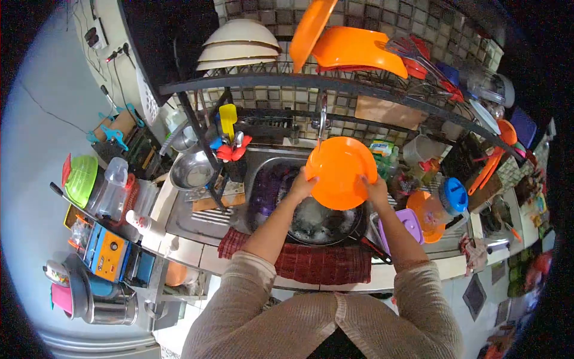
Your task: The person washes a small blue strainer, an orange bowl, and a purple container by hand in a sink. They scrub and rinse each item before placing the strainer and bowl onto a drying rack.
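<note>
An orange plate (pixel 341 172) is held up over the sink, just in front of the tap (pixel 323 116). My left hand (pixel 304 184) grips its left edge, and my right hand (pixel 375 190) grips the right edge. Both hands are closed on the rim, with the thumbs on the near face. Below the plate, a dark frying pan (pixel 320 230) with soapy water sits in the sink (pixel 263 170). The pan's handle (pixel 375 248) points to the lower right. Part of the pan is hidden by the plate.
Overhead, a black dish rack (pixel 323 82) carries cream bowls (pixel 239 45) and orange dishes (pixel 359 48). A red cloth (pixel 311 260) hangs on the front edge. Right of the sink are a purple container (pixel 408 227) and a blue-lidded jar (pixel 454 196); a metal bowl (pixel 192 170) stands left.
</note>
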Demonstrator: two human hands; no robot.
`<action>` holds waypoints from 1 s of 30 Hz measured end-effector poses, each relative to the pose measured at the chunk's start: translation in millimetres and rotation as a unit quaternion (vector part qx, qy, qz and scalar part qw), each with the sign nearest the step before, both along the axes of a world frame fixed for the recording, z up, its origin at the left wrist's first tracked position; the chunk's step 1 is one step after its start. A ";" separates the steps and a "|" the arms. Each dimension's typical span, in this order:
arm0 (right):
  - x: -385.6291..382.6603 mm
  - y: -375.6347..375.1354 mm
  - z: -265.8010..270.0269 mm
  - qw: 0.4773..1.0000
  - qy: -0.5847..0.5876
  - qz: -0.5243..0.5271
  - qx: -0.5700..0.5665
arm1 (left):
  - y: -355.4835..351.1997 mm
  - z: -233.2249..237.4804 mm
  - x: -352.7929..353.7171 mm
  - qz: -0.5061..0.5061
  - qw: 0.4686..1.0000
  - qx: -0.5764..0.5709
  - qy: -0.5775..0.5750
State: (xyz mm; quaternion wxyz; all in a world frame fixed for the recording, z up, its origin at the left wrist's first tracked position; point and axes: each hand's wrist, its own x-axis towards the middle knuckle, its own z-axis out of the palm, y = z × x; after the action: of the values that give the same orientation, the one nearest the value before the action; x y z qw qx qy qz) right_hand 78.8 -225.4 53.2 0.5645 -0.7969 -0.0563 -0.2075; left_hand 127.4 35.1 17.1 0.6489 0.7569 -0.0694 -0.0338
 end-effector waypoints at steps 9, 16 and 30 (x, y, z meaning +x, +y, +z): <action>-25.8 43.9 89.3 0.974 -0.013 -0.064 -0.218 | -4.8 -20.6 -28.9 0.058 0.944 -0.228 0.232; 29.6 80.6 82.8 0.965 -0.132 0.073 -0.214 | 29.7 -50.2 -48.2 0.011 0.879 -0.410 0.243; 59.3 157.2 87.8 0.979 -0.017 0.153 -0.136 | 70.4 -49.3 -69.1 0.182 0.809 -0.522 0.201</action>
State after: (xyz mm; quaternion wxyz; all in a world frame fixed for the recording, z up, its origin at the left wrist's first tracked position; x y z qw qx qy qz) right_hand 138.1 -68.3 141.0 0.4748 -0.8444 -0.2155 -0.1227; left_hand 58.3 105.5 -32.2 0.9400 0.2793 0.1945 -0.0255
